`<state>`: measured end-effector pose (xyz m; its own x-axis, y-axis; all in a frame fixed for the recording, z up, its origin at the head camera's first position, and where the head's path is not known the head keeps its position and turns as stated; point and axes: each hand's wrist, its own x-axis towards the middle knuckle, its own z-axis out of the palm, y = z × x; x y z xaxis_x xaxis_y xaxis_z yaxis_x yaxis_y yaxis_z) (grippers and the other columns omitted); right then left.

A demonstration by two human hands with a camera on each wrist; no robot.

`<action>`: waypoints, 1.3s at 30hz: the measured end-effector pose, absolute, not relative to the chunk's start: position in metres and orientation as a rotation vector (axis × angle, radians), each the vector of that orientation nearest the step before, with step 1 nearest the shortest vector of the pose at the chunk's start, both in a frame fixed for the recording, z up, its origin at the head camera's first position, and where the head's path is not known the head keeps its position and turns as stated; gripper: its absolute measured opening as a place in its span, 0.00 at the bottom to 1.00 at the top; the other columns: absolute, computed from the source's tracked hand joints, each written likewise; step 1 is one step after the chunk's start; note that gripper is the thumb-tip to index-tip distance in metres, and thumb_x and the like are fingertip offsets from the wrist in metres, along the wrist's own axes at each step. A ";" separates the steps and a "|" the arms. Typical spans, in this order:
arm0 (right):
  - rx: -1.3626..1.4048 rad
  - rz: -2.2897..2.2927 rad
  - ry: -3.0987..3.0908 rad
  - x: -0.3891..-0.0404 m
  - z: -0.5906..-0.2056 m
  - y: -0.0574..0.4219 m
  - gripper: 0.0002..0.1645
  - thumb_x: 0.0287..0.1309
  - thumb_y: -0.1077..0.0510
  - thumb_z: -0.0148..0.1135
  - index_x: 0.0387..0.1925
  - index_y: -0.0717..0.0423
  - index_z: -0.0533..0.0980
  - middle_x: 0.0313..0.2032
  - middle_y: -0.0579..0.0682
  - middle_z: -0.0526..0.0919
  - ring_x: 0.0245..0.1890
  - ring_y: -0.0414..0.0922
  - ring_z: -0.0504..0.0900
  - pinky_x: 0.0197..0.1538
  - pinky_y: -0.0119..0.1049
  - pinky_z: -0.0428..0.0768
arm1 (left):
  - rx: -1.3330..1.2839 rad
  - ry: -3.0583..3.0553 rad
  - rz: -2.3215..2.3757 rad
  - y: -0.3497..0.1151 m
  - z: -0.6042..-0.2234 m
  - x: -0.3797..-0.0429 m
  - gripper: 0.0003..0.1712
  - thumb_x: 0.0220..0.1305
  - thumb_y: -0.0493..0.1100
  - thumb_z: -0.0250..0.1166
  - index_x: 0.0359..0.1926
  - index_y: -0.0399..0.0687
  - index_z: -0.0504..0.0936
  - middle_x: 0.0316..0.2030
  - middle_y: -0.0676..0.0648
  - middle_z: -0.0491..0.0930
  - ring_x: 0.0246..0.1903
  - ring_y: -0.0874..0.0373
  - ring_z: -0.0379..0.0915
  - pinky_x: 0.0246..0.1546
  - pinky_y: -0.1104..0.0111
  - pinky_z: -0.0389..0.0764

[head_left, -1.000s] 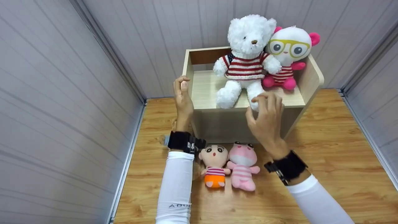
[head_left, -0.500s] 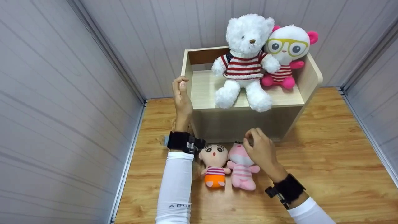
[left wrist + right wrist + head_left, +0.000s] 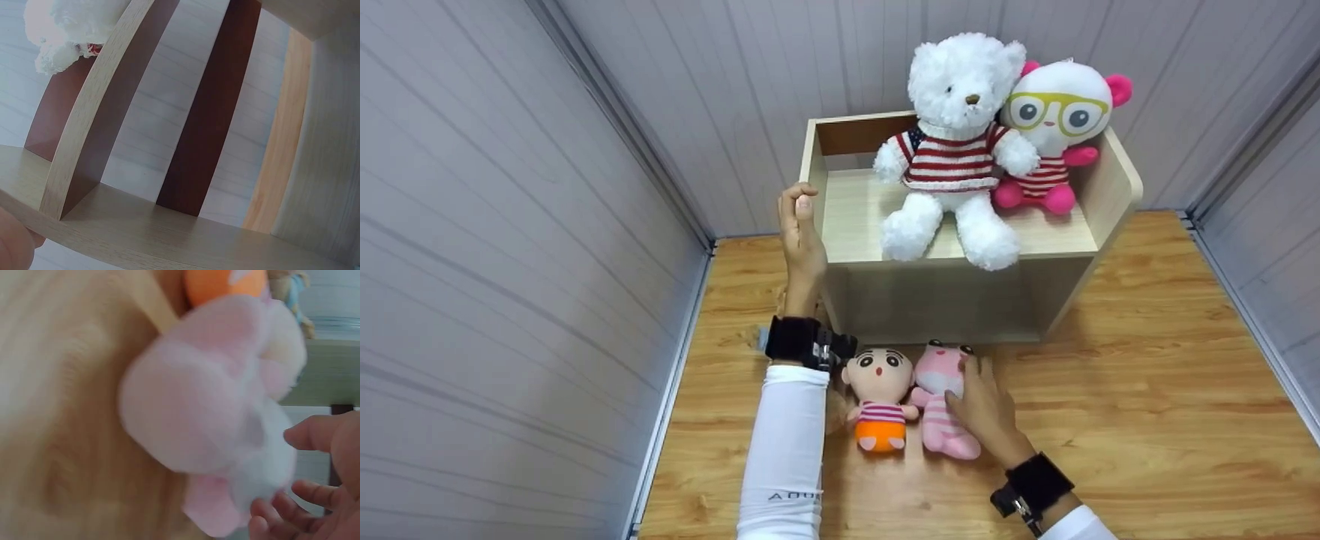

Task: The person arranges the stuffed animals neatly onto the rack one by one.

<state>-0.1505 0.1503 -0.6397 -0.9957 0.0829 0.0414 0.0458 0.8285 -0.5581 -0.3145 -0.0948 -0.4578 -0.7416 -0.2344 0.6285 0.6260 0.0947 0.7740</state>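
Note:
My left hand (image 3: pixel 801 236) stays at the front edge of the left side panel of a pale wooden shelf (image 3: pixel 847 217), fingers bent and holding that edge. In the left wrist view only a bit of that hand shows beside the shelf's edge. My right hand (image 3: pixel 988 409) is at the right side of a pink frog plush toy (image 3: pixel 936 386) on the floor. Its thumb and fingers are spread about the toy's head, fingertips touching it in the right wrist view. Left of the frog lies a boy doll (image 3: pixel 879 382) with orange shorts.
On the shelf top sit a white teddy bear (image 3: pixel 956 157) in a striped sweater and a pink and white plush toy (image 3: pixel 1057 120) with yellow glasses. A brown plush toy (image 3: pixel 287 287) with light blue lies by the shelf's left side. Panelled walls (image 3: pixel 510 225) enclose the wooden floor.
My right hand has left the white bear's leg and come down to the frog plush toy, which has tilted slightly. My left hand has stayed at the shelf's side.

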 end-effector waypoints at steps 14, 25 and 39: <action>-0.245 0.941 -2.963 -0.151 -0.660 0.148 0.48 0.51 0.53 0.79 0.66 0.64 0.63 0.56 0.68 0.65 0.45 0.66 0.81 0.34 0.58 0.82 | -0.342 -1.750 -1.741 -0.090 -0.456 -0.314 0.16 0.75 0.36 0.38 0.51 0.30 0.69 0.54 0.34 0.68 0.61 0.46 0.64 0.66 0.65 0.60; -0.251 1.026 -3.005 -0.154 -0.667 0.147 0.53 0.56 0.52 0.76 0.73 0.64 0.56 0.62 0.73 0.62 0.50 0.67 0.80 0.37 0.59 0.82 | -0.401 -1.718 -1.736 -0.095 -0.461 -0.317 0.18 0.75 0.42 0.40 0.51 0.34 0.71 0.53 0.40 0.69 0.62 0.51 0.64 0.67 0.64 0.60; -0.254 1.095 -3.084 -0.160 -0.672 0.151 0.58 0.60 0.50 0.72 0.79 0.62 0.48 0.71 0.75 0.60 0.65 0.70 0.70 0.55 0.67 0.76 | -0.389 -1.721 -1.733 -0.095 -0.461 -0.317 0.32 0.77 0.64 0.43 0.50 0.37 0.72 0.53 0.42 0.69 0.61 0.54 0.65 0.67 0.63 0.61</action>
<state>-0.1601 0.1514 -0.6717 -0.9781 0.0977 -0.1837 0.1917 0.7666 -0.6128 -0.3167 -0.0945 -0.4609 -0.7406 -0.2385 0.6282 0.6297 0.0799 0.7727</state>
